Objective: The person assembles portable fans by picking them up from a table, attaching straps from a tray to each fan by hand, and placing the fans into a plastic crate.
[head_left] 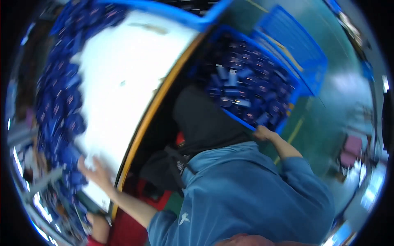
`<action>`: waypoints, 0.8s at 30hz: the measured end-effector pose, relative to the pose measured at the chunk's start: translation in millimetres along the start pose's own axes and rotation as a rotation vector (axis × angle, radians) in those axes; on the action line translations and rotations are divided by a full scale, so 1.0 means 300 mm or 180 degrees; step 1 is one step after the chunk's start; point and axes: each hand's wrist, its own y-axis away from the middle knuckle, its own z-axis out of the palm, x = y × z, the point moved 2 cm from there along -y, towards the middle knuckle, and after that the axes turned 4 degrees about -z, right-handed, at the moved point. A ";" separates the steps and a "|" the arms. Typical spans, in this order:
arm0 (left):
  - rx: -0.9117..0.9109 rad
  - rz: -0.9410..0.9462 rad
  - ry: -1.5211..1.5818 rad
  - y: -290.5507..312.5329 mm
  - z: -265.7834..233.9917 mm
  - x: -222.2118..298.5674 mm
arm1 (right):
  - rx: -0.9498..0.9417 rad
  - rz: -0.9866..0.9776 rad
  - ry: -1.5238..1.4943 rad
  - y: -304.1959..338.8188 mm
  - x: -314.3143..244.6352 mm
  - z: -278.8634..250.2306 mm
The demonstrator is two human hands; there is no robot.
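Note:
Over the white tabletop (117,82), my left hand (97,173) reaches left with its fingers apart, its tips beside the heap of dark blue plastic parts (61,100). Motion smears that hand, but I see nothing held in it. My right hand (266,133) is closed on the near corner rim of a blue plastic crate (238,118). Inside the crate lie many dark blue parts (256,78), some round and some short and blocky. The fingertips of my right hand are partly hidden by the rim.
An orange-brown edge (141,123) borders the table. Beyond the full crate stands another blue crate (287,45). A blue container (201,22) sits at the table's far end. At lower left is another person's arm (99,228) in a red sleeve. Pink items (351,149) are at far right.

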 end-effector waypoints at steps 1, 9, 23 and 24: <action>-0.0089 -0.0196 0.0199 -0.013 0.063 0.089 | 0.0304 0.0761 -0.0556 0.019 0.109 0.100; 0.0265 -0.0370 -0.0186 0.014 -0.050 0.080 | 0.1172 0.1241 -0.1962 0.040 -0.032 -0.257; -0.0035 -0.0687 -0.1002 -0.152 -0.011 0.064 | 0.1896 0.0323 -0.2463 -0.059 -0.316 -0.769; -0.0157 -0.0803 -0.1023 -0.156 0.001 0.056 | 0.2131 0.0178 -0.2355 -0.047 -0.355 -0.822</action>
